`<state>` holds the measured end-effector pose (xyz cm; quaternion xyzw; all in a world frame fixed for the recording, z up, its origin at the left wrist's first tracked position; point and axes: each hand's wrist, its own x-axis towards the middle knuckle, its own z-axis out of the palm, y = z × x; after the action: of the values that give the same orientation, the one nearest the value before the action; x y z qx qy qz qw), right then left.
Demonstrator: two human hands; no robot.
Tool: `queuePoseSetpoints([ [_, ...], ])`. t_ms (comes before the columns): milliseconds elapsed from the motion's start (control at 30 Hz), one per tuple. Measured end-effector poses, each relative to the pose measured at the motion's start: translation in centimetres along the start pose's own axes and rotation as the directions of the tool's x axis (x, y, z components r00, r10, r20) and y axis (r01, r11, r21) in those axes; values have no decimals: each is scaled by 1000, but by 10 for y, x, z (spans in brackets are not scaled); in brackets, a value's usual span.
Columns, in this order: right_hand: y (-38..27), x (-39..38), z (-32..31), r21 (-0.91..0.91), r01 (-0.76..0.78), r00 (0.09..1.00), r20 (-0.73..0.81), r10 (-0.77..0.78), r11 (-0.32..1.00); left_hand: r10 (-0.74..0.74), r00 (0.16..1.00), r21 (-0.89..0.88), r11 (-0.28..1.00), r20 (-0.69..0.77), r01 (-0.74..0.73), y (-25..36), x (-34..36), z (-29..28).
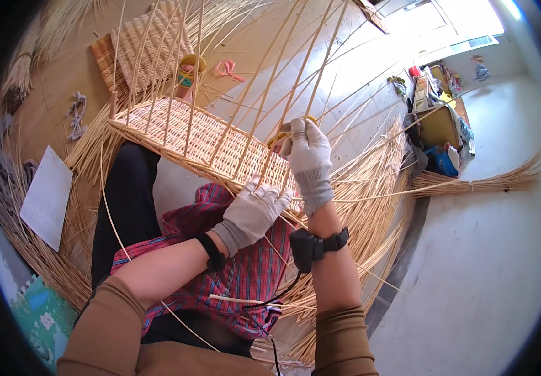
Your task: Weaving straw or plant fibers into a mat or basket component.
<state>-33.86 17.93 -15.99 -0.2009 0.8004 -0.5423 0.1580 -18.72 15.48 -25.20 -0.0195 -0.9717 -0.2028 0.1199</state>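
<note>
A half-woven wicker basket (201,135) rests across my lap, its long flat base tilted and its upright rods fanning away from me. My left hand (251,210), in a white knit glove, is closed over the near edge toward the right end, fingers on the weave. Just beyond it, my right hand (308,150), gloved too, is raised at the right end with its fingertips pinched round a wicker rod (305,75). Part of that grip is hidden by the glove. A long loose strand (371,199) runs out to the right from near my hands.
Bundles of wicker rods (371,219) lie on the floor at my right, with a tied bundle (477,182) beyond. Woven panels (148,47) and a pink cord (229,70) lie ahead. A white board (46,197) is at my left. Cluttered shelves (440,119) stand far right.
</note>
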Motion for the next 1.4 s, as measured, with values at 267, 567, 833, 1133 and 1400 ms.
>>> queuePoseSetpoints([
  [267, 20, 30, -12, -39, -136, 978, -163, 128, 990, 108, 984, -94, 988, -141, -122, -10, -8, 3],
  [567, -21, -41, -24, -733, 303, 938, 344, -53, 609, 163, 962, -80, 980, -221, -184, -26, -26, -22],
  [833, 12, -104, -14, -862, 130, 971, 211, 113, 489, 213, 958, -93, 968, -192, -233, -28, -29, -8],
  [1133, 17, -180, -15, -653, 162, 942, -120, -312, 740, 245, 955, -39, 966, -168, -254, -31, -29, -5],
  [1400, 35, -226, -5, 219, -221, 933, -237, 272, 950, 268, 963, -256, 934, 38, -250, -38, -6, -28],
])
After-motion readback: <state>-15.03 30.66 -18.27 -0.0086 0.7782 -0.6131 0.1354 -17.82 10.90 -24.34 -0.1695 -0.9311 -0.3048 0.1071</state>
